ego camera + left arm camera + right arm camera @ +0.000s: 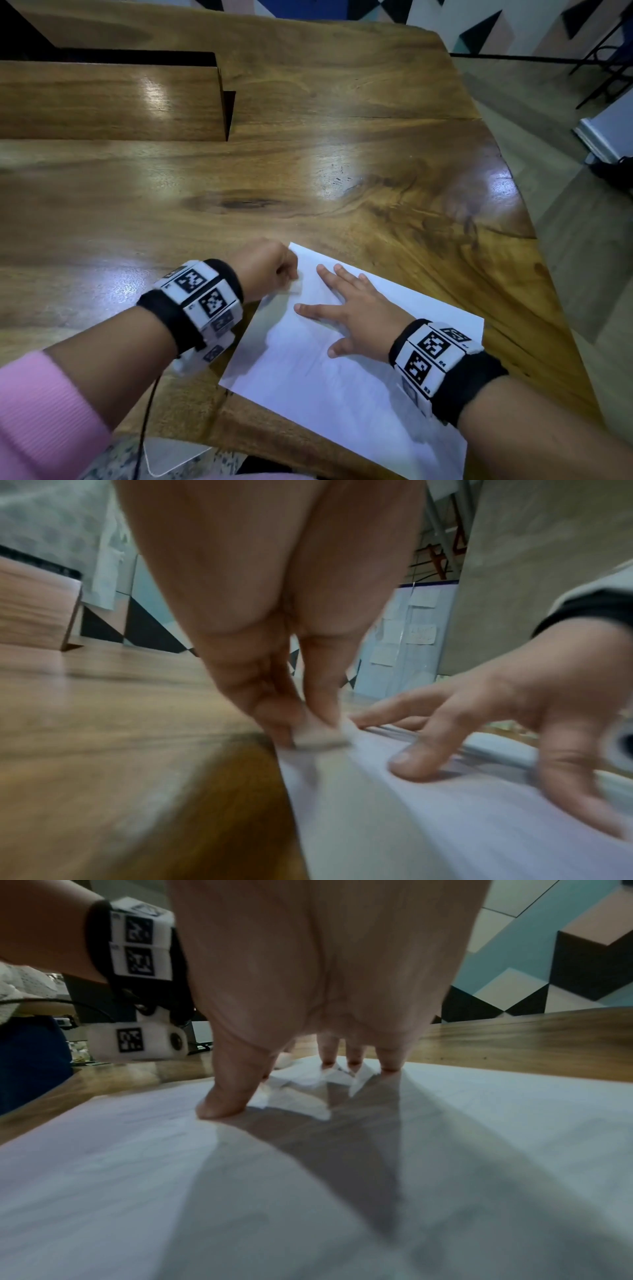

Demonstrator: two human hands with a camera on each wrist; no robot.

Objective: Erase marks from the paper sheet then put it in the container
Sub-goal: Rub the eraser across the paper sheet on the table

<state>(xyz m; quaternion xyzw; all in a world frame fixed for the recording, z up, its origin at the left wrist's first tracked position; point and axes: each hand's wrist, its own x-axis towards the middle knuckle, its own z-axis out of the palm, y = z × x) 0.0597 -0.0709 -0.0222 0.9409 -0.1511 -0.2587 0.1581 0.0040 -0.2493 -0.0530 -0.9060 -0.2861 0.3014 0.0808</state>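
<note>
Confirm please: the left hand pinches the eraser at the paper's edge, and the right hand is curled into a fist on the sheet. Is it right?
Not quite. The right hand lies flat, fingers spread, on the paper sheet, as the head view shows. The left hand does pinch the eraser at the edge.

Your head camera looks down over both wrists at the desk [308, 164]. Each wrist camera sits low, close behind its hand, facing along the fingers. All three share the paper sheet [342, 377].

left hand [265, 265] curled pinching, right hand [356, 313] splayed flat
</note>
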